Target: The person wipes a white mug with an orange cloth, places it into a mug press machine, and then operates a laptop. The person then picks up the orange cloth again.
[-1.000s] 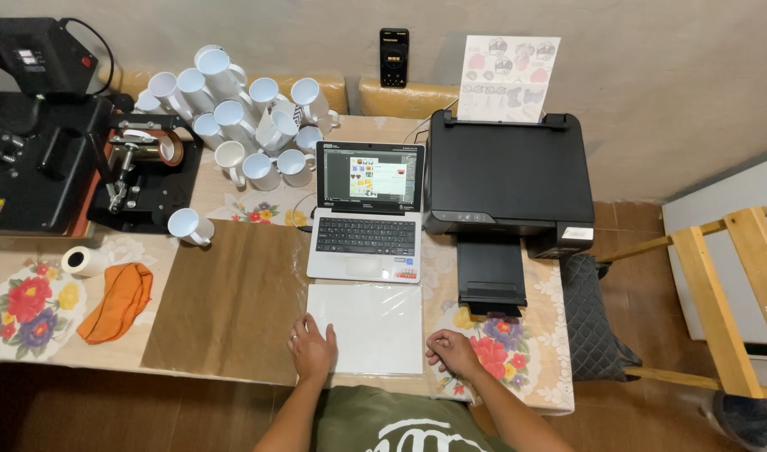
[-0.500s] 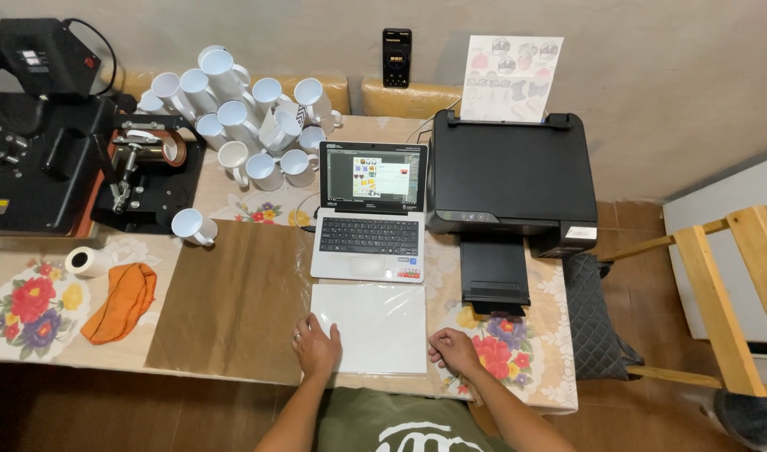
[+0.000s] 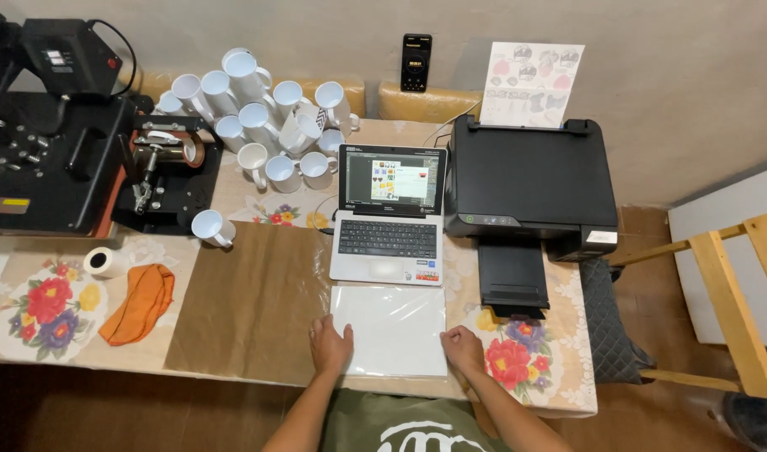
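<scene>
Head view: your hands sit at the tabletop's near edge, either side of the white sheet.
Left hand (image 3: 329, 343): flat, fingers spread, resting on the sheet's left margin, pinching nothing.
Right hand (image 3: 461, 348): loosely curled, touching the sheet's right edge; grip cannot be told.
Sheet (image 3: 392, 328): flat at the near edge, just in front of the laptop (image 3: 389, 216).
Printer (image 3: 526, 182): right of the laptop, toward the far edge.
Mugs (image 3: 266, 125): clustered at the far edge, left of the laptop.
Presses (image 3: 53, 159): far left corner.
Cloth (image 3: 139, 303): orange, left, beside a tape roll (image 3: 107, 262).
</scene>
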